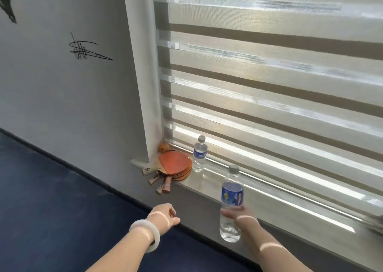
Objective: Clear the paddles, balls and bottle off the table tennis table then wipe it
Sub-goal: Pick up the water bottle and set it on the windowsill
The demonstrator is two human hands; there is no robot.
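My right hand (240, 214) grips a clear water bottle (231, 201) with a blue label and grey cap, held upright just in front of the window sill (209, 185). A second bottle (199, 154) of the same kind stands on the sill. Left of it lies a stack of red paddles (176, 164), handles sticking out over the sill's edge. An orange ball (164, 147) sits in the corner behind the paddles. My left hand (165, 214), with a white bangle on the wrist, hangs loosely curled and holds nothing, below the paddles.
A striped roller blind (269, 75) covers the window above the sill. A white wall (62, 85) with black scribbled marks runs to the left. Dark blue floor (51, 199) lies below, edged by a dark skirting strip.
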